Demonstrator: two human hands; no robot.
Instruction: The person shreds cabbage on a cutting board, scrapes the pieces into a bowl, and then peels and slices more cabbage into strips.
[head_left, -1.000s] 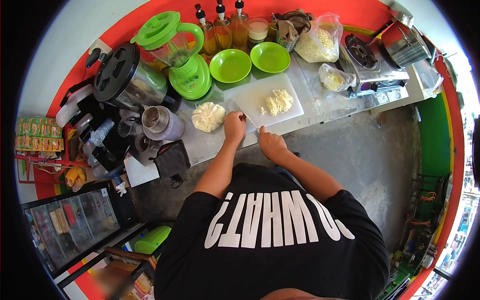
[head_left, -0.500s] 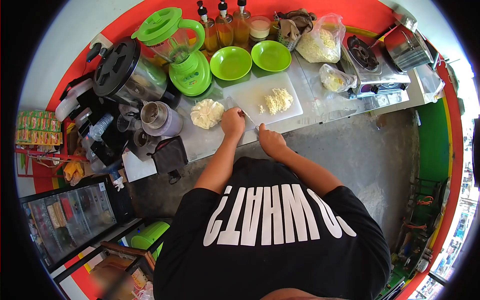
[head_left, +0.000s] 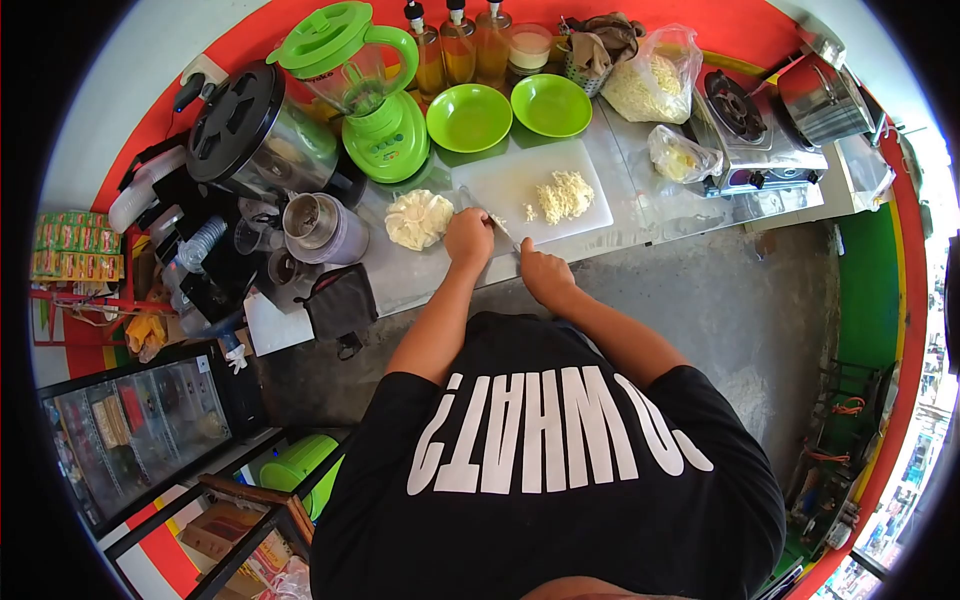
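My left hand lies curled over the near left corner of a white cutting board, pressing down a small pale piece of cabbage that is mostly hidden under the fingers. My right hand sits just off the board's near edge, closed around a knife handle. The knife blade points up-left, beside my left fingers. A pile of shredded cabbage lies at the board's middle right. A cabbage chunk rests on the counter left of the board.
Two green bowls stand behind the board, with sauce bottles further back. A green blender and a steel appliance are at left. Bags of shredded food and a gas stove are at right.
Both hands stay at the board's near left corner with the knife between them. The whole view has drifted slightly as my head moved.
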